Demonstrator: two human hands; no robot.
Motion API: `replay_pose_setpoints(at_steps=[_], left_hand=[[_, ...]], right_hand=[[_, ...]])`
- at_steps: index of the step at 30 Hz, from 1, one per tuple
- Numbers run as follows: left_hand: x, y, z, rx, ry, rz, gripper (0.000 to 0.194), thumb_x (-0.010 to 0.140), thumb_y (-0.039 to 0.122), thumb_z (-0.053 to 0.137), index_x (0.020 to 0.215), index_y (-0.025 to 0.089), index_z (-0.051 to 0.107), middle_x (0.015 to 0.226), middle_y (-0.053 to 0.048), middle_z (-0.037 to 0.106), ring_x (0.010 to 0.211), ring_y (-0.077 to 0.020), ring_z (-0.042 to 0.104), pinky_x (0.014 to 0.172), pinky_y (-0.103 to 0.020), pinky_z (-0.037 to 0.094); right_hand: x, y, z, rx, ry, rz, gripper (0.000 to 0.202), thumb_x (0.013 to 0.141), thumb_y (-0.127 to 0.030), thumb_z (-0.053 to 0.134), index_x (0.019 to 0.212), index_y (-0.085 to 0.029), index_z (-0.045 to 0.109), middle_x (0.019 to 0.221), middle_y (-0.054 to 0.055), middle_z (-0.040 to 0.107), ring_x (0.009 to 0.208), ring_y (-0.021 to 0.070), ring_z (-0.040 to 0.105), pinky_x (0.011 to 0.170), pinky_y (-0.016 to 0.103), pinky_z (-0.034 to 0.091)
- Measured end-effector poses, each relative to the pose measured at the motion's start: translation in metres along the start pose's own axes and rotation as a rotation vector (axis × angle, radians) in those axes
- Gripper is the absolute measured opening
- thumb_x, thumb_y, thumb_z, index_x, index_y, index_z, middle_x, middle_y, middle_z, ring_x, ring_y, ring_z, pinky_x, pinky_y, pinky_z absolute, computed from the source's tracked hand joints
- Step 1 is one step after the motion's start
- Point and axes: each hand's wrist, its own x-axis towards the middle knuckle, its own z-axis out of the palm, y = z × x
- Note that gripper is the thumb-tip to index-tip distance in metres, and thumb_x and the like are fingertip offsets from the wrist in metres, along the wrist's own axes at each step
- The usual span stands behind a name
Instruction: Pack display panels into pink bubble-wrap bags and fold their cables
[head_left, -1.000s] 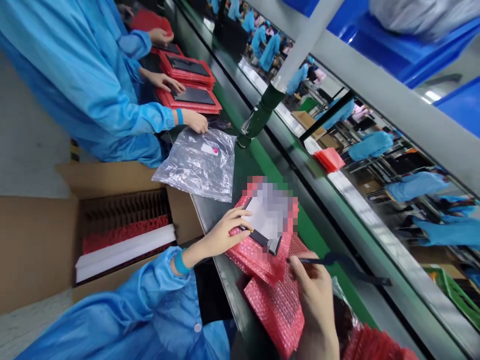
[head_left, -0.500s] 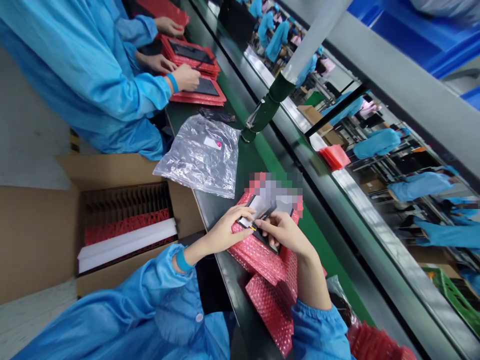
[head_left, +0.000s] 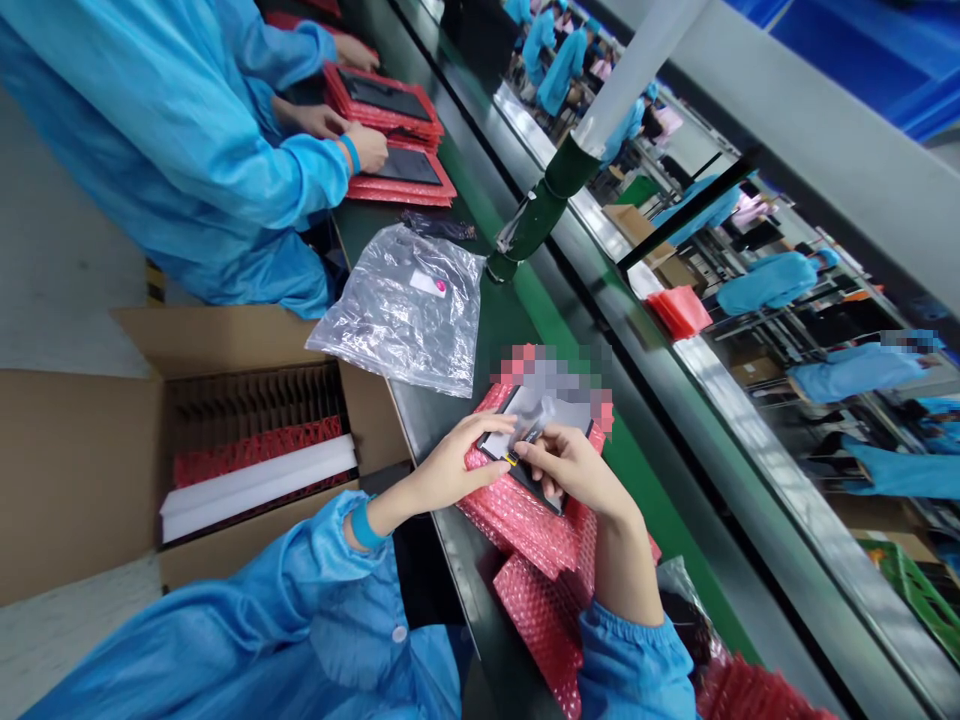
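We see the flat dark panel (head_left: 525,440) lying on the red bubble-wrap stack (head_left: 517,515), long axis running away from us toward the green belt (head_left: 570,330). Left hand (head_left: 450,470) clamps its near-left edge; right hand (head_left: 574,470) pinches a small yellow-tipped tab at its near corner. Both hands touch it.

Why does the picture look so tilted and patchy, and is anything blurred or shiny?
Head view: the conveyor belt runs slanted and lines bend toward the edges, so the lens distorts. A mosaic patch hides most of the dark flat panel at both hands. The clear plastic bag shows glare; far workers are soft.
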Motion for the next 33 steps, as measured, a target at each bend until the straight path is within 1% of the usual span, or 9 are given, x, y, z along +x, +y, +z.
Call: replay_pose_setpoints(at_steps=[9,16,19,21,24,26,28,31,33], left_hand=[[0.001,-0.001,0.000,0.003,0.009,0.030,0.040,0.101,0.027,0.077,0.140,0.029,0.066,0.158,-0.011,0.065,0.150,-0.0314,0.059,0.130,-0.056,0.044],[-0.001,-0.002,-0.001,0.028,0.007,0.030,0.040,0.102,0.028,0.076,0.140,0.028,0.066,0.158,-0.012,0.065,0.149,-0.0309,0.060,0.130,-0.057,0.045],[0.004,0.000,-0.007,0.129,-0.041,0.036,0.045,0.101,0.029,0.076,0.145,0.029,0.064,0.156,-0.011,0.066,0.150,-0.0308,0.058,0.131,-0.057,0.045],[0.010,0.004,-0.014,0.254,-0.105,0.054,0.056,0.100,0.031,0.078,0.153,0.031,0.061,0.160,-0.009,0.064,0.156,-0.0324,0.052,0.133,-0.058,0.043],[0.022,0.012,-0.025,0.425,-0.235,0.122,0.067,0.099,0.033,0.077,0.162,0.035,0.054,0.169,-0.005,0.057,0.165,-0.0346,0.040,0.136,-0.061,0.038],[0.028,0.017,-0.029,0.470,-0.324,0.159,0.062,0.101,0.030,0.072,0.161,0.036,0.057,0.167,-0.004,0.060,0.164,-0.0333,0.042,0.135,-0.060,0.040],[0.031,0.019,-0.031,0.455,-0.380,0.162,0.053,0.102,0.026,0.068,0.154,0.034,0.064,0.158,-0.005,0.067,0.161,-0.0316,0.048,0.133,-0.056,0.044],[0.030,0.017,-0.031,0.364,-0.363,0.133,0.043,0.102,0.026,0.071,0.144,0.028,0.072,0.148,-0.010,0.072,0.159,-0.0315,0.051,0.131,-0.052,0.048],[0.029,0.013,-0.031,0.309,-0.333,0.117,0.039,0.101,0.028,0.075,0.140,0.026,0.074,0.146,-0.011,0.071,0.158,-0.0317,0.052,0.131,-0.051,0.049]], right_hand=[[0.001,0.003,-0.002,0.006,-0.027,0.008,0.063,0.095,-0.073,0.084,0.107,-0.015,0.064,0.070,-0.001,0.062,0.046,0.0137,0.058,0.038,0.018,0.044],[0.000,0.001,0.003,-0.066,-0.005,0.022,0.062,0.096,-0.074,0.079,0.109,-0.016,0.061,0.069,0.000,0.063,0.044,0.0151,0.057,0.038,0.020,0.042],[-0.002,-0.001,0.005,-0.127,0.009,0.012,0.059,0.097,-0.074,0.075,0.107,-0.018,0.060,0.068,0.000,0.064,0.043,0.0170,0.057,0.037,0.023,0.040],[-0.003,0.000,0.008,-0.193,0.040,0.018,0.055,0.099,-0.074,0.069,0.104,-0.020,0.059,0.068,0.000,0.064,0.042,0.0184,0.056,0.038,0.025,0.038],[-0.007,0.006,0.016,-0.351,0.186,-0.040,0.051,0.101,-0.073,0.063,0.090,-0.024,0.054,0.065,-0.001,0.060,0.048,0.0195,0.056,0.046,0.028,0.038],[-0.011,0.013,0.025,-0.465,0.333,-0.120,0.053,0.102,-0.073,0.061,0.084,-0.024,0.051,0.065,-0.002,0.057,0.055,0.0200,0.057,0.053,0.029,0.036],[-0.017,0.022,0.037,-0.538,0.491,-0.195,0.052,0.107,-0.071,0.061,0.085,-0.024,0.052,0.065,-0.003,0.056,0.057,0.0199,0.056,0.054,0.030,0.033],[-0.027,0.034,0.054,-0.597,0.674,-0.404,0.042,0.119,-0.060,0.055,0.104,-0.022,0.067,0.080,0.000,0.063,0.067,0.0200,0.063,0.059,0.031,0.040],[-0.033,0.042,0.062,-0.658,0.692,-0.573,0.035,0.125,-0.046,0.048,0.127,-0.021,0.072,0.101,0.004,0.068,0.083,0.0205,0.067,0.068,0.031,0.046]])
